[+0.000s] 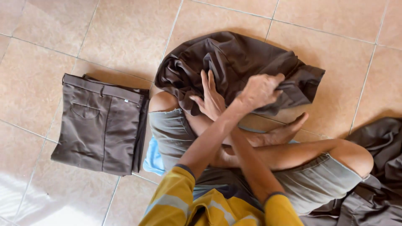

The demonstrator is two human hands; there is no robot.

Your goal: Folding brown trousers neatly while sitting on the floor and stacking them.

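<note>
A crumpled dark brown garment [234,58] lies on the tiled floor in front of my crossed legs, partly draped over my left knee. My arms are crossed. My left hand [260,90] reaches to the right and is closed in a fist on a fold of the garment near its lower edge. To its left, my right hand [209,99] rests flat on the cloth with the fingers spread, holding nothing.
A neatly folded pair of dark brown trousers [100,125] lies on the floor [37,75] to the left. Another heap of dark cloth [379,167] sits at the lower right beside my knee. A light blue cloth [153,159] shows under my thigh.
</note>
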